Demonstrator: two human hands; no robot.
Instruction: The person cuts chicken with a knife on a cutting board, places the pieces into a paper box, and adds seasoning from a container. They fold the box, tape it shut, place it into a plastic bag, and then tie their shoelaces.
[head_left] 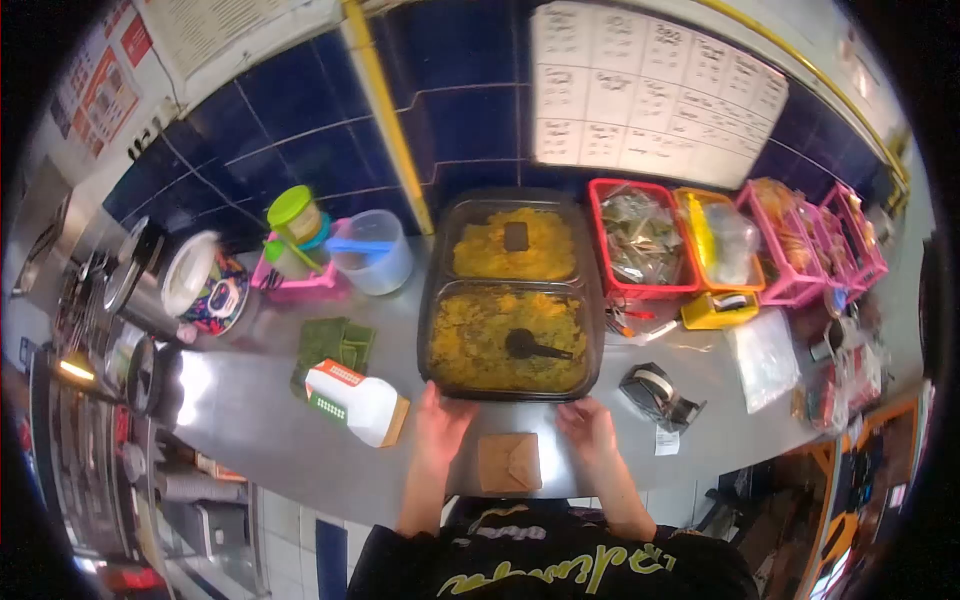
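Note:
A dark two-part tray (432,312) of yellow and greenish food lies in front of me, with a black scoop (530,346) resting in the nearer compartment. My left hand (443,424) is open, its fingertips right at the tray's near left corner. Near the right front corner, my right hand (587,428) is open too, with its fingers partly spread and nothing held. Between my wrists sits a folded brown paper packet (508,463) at the counter's front edge.
On the steel counter (250,400), a box roll (356,402) and green leaf pieces (335,345) lie left. A tape dispenser (659,392) stands right. Behind are a red basket (597,240), a blue-tinted jug (385,268), a patterned tub (212,295) and clear plastic bags (765,360).

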